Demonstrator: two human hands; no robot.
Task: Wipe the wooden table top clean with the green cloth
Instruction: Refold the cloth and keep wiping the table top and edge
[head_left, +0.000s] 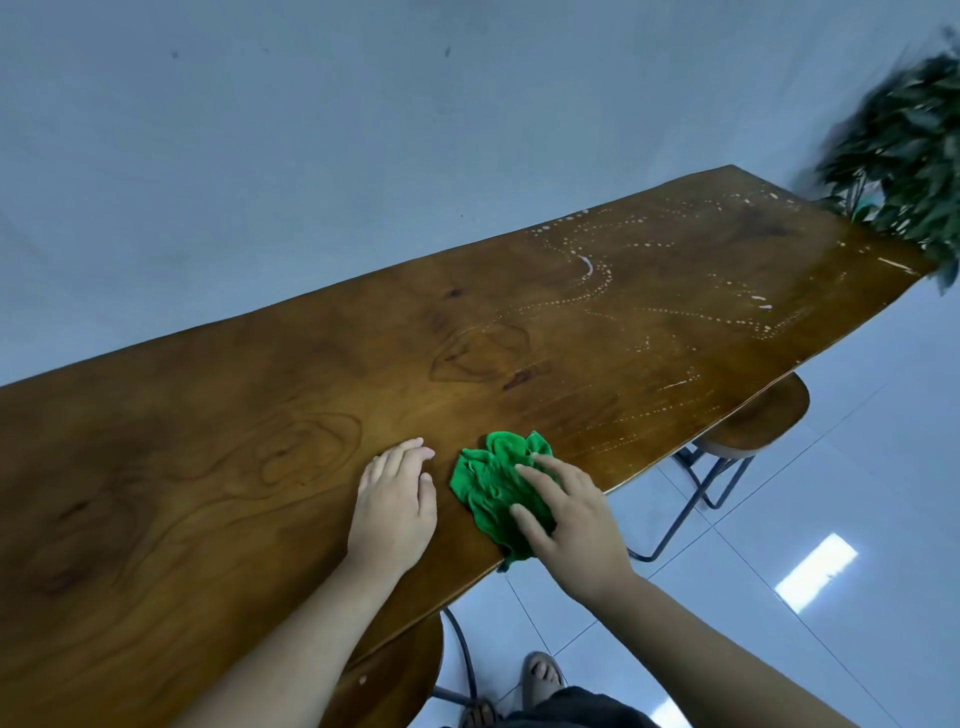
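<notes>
arms (291, 639): bare, sleeveless | legs: dark shorts (576, 709) | feet: grey sandals (540, 675)

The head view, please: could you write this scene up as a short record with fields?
table: long wooden table top, against a pale wall
cloth: crumpled green cloth near the front edge
right hand: right hand pressing flat on the cloth
left hand: left hand flat on bare wood beside the cloth
residue: white droplet trails on the far right part
nearby: stool, leafy plant

Table top (311, 415): glossy varnished wood, bold grain. Cloth (491, 480): soft, crumpled, matt green. Floor (831, 493): shiny white tile.
</notes>
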